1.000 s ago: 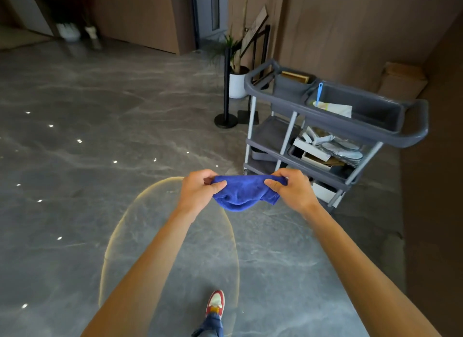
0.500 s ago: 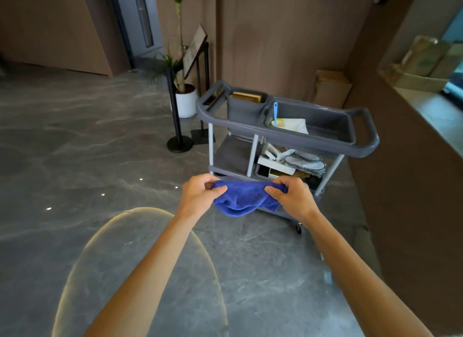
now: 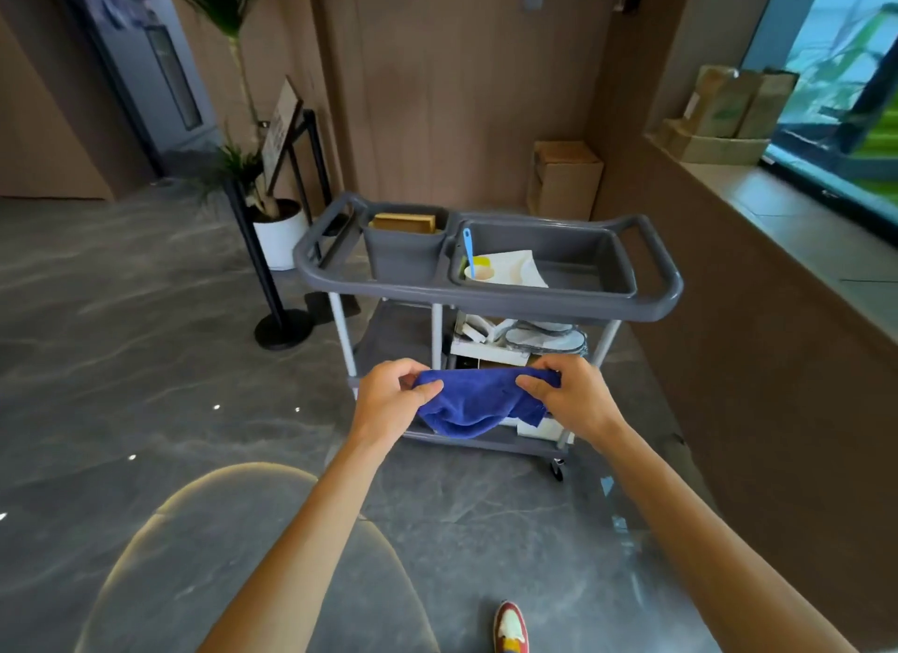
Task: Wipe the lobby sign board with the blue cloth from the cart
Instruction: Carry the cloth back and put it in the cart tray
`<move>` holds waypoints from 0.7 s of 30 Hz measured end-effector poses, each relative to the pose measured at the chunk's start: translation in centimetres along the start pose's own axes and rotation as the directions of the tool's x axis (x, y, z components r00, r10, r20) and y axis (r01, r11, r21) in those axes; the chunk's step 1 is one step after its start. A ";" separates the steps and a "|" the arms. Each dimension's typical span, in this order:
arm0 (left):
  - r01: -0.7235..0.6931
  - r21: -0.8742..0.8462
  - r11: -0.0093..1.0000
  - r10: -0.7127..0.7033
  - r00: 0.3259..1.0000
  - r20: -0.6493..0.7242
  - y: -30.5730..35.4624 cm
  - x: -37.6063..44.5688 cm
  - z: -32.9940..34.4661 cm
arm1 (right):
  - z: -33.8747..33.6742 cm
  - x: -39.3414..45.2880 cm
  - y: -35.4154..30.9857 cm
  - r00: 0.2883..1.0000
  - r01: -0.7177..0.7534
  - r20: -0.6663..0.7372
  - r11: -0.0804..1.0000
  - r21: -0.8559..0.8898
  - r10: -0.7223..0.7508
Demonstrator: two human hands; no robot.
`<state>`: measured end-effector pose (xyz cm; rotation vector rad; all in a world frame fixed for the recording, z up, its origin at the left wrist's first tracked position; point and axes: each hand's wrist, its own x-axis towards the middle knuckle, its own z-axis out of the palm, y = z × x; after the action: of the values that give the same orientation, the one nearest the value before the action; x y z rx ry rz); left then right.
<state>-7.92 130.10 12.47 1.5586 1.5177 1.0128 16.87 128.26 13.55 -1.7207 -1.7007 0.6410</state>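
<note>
Head view: a person stood on the polished grey floor (image 3: 146,361) of a lobby, holding the blue cloth (image 3: 474,399) stretched between both hands in front of the grey cart (image 3: 486,293). The left hand (image 3: 391,399) was pinched on the cloth's left edge, thumb over fingers, and the right hand (image 3: 573,395) gripped its right edge the same way; the middle of the cloth sagged between them, clear of the cart's lower shelf behind it. The sign board (image 3: 282,127) leaned on its black frame well apart from the hands, beyond the cart's far left corner, beside a potted plant (image 3: 272,224) and a black stanchion post (image 3: 262,273).

The wiping appeared not yet begun. The risks looked plain enough: a cloth held only by its edges could slip from one hand and drop to the floor, picking up grit that would smear or scratch the board. The route to the board ran past the stanchion's round base and the cart's handle, either of which could catch a foot or a hip. A board tilted on a light frame could also rock or tip under a firm wipe unless steadied.
</note>
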 end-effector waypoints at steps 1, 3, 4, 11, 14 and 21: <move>0.000 0.002 1.000 0.000 1.000 0.009 0.5 1.3 0.9 | -0.7 1.2 0.7 1.000 0.002 -0.014 1.000 0.003 -0.002; 0.003 0.003 1.000 -0.003 1.000 0.020 1.5 3.9 2.8 | -2.2 3.9 2.0 1.000 0.008 -0.027 1.000 -0.017 -0.009; 0.001 0.008 1.000 -0.001 1.000 0.020 2.1 5.3 3.7 | -3.0 5.2 2.6 1.000 0.013 -0.027 1.000 -0.023 -0.014; -0.026 0.017 1.000 0.025 0.999 0.045 6.6 14.4 10.6 | -8.4 13.8 7.9 0.997 -0.032 -0.065 0.999 0.034 0.034; -0.030 -0.001 1.000 0.030 0.997 0.072 7.9 17.4 13.6 | -10.4 16.5 10.0 0.994 -0.039 -0.098 0.999 0.032 0.042; 0.006 -0.020 1.000 -0.004 0.996 0.094 9.0 23.1 18.5 | -12.7 21.7 13.7 0.991 -0.076 -0.103 0.995 0.057 0.082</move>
<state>12.56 153.23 13.82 1.5663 1.4419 0.9355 36.54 148.99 14.26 -1.7602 -1.5369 0.6135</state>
